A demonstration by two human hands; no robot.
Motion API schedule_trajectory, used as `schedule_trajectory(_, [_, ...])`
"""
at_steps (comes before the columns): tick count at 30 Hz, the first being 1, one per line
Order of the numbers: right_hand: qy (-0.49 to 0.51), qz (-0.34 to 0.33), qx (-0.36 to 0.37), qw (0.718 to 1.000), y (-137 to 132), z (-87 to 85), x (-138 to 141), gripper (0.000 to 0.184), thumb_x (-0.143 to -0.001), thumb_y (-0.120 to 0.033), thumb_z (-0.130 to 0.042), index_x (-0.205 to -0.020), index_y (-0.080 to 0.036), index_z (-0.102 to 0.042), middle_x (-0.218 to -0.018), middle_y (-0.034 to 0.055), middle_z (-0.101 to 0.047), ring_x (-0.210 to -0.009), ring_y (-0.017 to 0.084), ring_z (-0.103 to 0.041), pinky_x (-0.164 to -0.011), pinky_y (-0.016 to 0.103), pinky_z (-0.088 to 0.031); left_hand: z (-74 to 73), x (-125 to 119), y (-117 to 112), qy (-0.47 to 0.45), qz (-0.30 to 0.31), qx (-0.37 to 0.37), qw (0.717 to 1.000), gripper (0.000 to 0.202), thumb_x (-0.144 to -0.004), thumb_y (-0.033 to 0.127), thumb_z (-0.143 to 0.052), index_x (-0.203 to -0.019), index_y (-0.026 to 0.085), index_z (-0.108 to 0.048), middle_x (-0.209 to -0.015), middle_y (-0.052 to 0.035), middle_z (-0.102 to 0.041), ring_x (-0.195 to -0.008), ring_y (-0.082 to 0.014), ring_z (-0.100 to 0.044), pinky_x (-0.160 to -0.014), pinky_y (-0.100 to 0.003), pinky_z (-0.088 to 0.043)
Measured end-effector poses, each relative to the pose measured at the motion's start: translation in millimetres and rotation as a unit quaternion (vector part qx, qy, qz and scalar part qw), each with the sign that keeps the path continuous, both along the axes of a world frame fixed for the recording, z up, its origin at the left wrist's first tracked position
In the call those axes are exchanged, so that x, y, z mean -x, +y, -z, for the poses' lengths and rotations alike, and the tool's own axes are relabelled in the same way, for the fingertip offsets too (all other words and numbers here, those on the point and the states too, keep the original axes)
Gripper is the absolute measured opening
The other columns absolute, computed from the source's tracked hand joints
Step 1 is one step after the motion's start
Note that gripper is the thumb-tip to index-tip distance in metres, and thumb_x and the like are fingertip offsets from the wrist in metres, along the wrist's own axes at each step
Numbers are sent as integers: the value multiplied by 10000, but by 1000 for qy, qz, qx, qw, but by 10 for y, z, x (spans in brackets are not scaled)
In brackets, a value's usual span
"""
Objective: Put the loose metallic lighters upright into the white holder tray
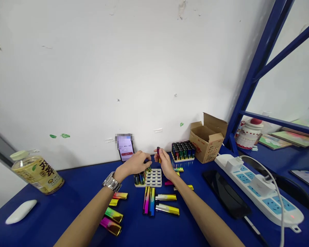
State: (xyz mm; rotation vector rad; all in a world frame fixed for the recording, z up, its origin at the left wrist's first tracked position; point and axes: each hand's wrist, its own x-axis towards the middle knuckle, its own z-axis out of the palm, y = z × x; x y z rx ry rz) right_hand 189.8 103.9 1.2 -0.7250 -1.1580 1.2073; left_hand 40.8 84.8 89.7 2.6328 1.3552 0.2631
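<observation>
While lighters part-fill tray, right hand holds one.

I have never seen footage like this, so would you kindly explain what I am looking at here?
There is no machine: a person wears a camera on the head, looking forward and down at their own bare hands over a blue table. The left hand, with a metal wristwatch, reaches over a white plastic tray with rows of holes, partly filled with lighters. The right hand holds a small dark lighter upright. Loose shiny multicoloured lighters lie in front of the tray; a full tray of dark lighters, a cardboard box and a white power strip sit to the right.
</observation>
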Motion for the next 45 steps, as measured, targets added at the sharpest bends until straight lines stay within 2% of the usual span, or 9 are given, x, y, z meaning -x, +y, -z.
schedule_trajectory(4, [-109,-60,-23,992,-32,-117,-117,234,-612,-350,-740,-653,-186,-577,-603,-46,-465,-555,101,-434,-560,240,-377,-1,149,74,51,-68,-19,996,343,-912,231,-312,-974,182,-646,-954,-86,-708,-924,-216,-639,-811,-305,-441])
schedule_trajectory(9, [-140,-186,25,972,-57,-181,-218,255,-535,-269,-772,-628,-173,-555,-410,-75,-479,-338,81,-388,-409,229,-316,195,463,178,128,-148,-5,981,284,-855,131,-359,-902,137,-639,-936,-170,-691,-913,-286,-646,-775,-382,-460])
schedule_trajectory(14, [-162,-155,1,975,-80,-178,-180,313,-605,-376,-744,-706,-182,-520,-430,-58,-548,-333,117,-495,-412,226,-377,468,650,112,163,-185,15,969,241,-794,89,-432,-900,157,-637,-994,-178,-673,-965,-310,-622,-780,-419,-472])
schedule_trajectory(20, [-277,-110,-56,953,-104,-201,-153,160,-686,-274,-660,-726,-192,-529,-494,-57,-541,-380,115,-506,-419,218,-360,558,799,51,140,-192,11,971,186,-795,158,-447,-908,164,-594,-1043,-187,-646,-980,-323,-599,-754,-400,-455])
schedule_trajectory(27, [-503,-61,-179,843,-212,-465,-101,54,-712,-129,-606,-704,-174,-577,-497,-10,-564,-471,123,-472,-473,232,-263,456,843,37,77,-161,21,984,132,-794,299,-463,-783,194,-542,-748,-64,-650,-696,-220,-602,-586,-281,-393])
schedule_trajectory(32, [-612,-44,-149,775,-268,-576,-71,66,-723,-205,-634,-678,-169,-603,-550,38,-568,-582,172,-519,-507,254,-264,254,770,-22,-84,-149,33,985,208,-761,391,-530,-762,199,-607,-728,-25,-672,-697,-199,-607,-616,-274,-414])
schedule_trajectory(37, [-683,-67,-65,725,-266,-716,-196,335,-639,-450,-754,-783,-164,-654,-882,129,-650,-818,262,-593,-543,260,-338,70,675,-71,-291,-198,10,936,292,-670,432,-674,-815,180,-642,-721,-30,-682,-673,-193,-618,-630,-291,-448])
schedule_trajectory(42, [-760,-75,12,645,-301,-809,-387,278,-663,-147,-708,-938,-158,-671,-1032,172,-651,-926,308,-620,-639,301,-405,-34,558,-108,-498,-200,15,844,385,-623,434,-762,-856,152,-642,-738,-29,-657,-733,-177,-612,-657,-278,-473])
schedule_trajectory(45, [-787,-85,29,610,-295,-750,-453,375,-692,-129,-685,-1064,-145,-644,-1122,193,-632,-1010,328,-607,-702,333,-430,-54,450,-156,-595,-160,56,786,369,-683,458,-723,-867,156,-616,-789,-18,-626,-736,-144,-591,-655,-259,-485])
